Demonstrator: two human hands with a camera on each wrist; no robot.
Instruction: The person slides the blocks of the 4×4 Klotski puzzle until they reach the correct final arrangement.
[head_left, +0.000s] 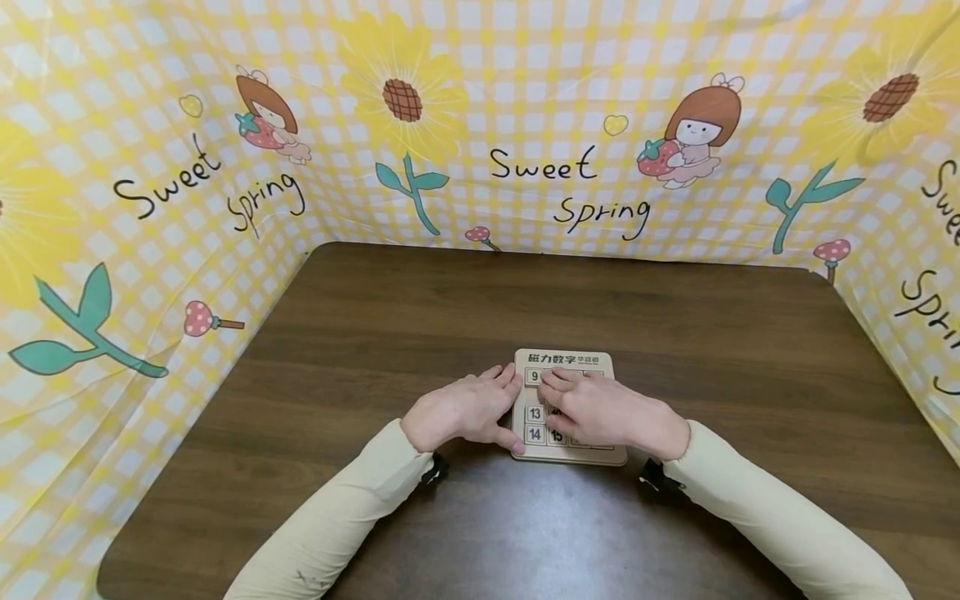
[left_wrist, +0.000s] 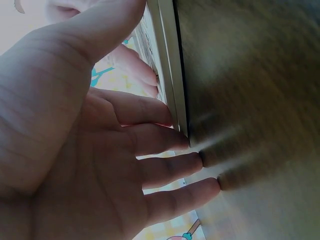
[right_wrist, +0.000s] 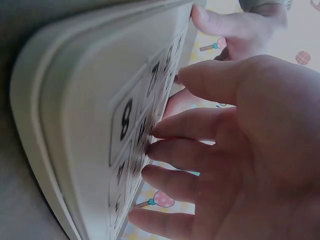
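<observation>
"Cream-coloured, that number sliding puzzle (head_left: 570, 455). Where was it?"

"Flat on the brown wood-grain table (head_left: 375, 333), well apart from the far edge, both hands upon it."

"Gripped?"

"Not that I saw. The left hand (head_left: 476, 408) lay relaxed along its left side, thumb at the near left corner, more a brace than a clasp. The right hand (head_left: 600, 408) reached over the face with fingers extended, their tips against the number tiles (right_wrist: 126, 119)."

"How would it have handled?"

"Light and stiff, I judged, and not very fragile. The tiles looked smooth enough to slide, though the printed title (head_left: 553, 359) said magnetic, so I expected some cling."

"Best hold?"

"Both long sides of the layered rim (right_wrist: 52, 100), with a flat fingertip for each tile."

"And room?"

"Between tile 9 (head_left: 535, 377) and tile 13 (head_left: 535, 413) there seemed to be a bare slot. The right hand hid much of the grid, so I couldn't tell about other gaps. Outside the rim, tabletop spread left, right and beyond, as far as the checked cloth (head_left: 517, 75)."
</observation>
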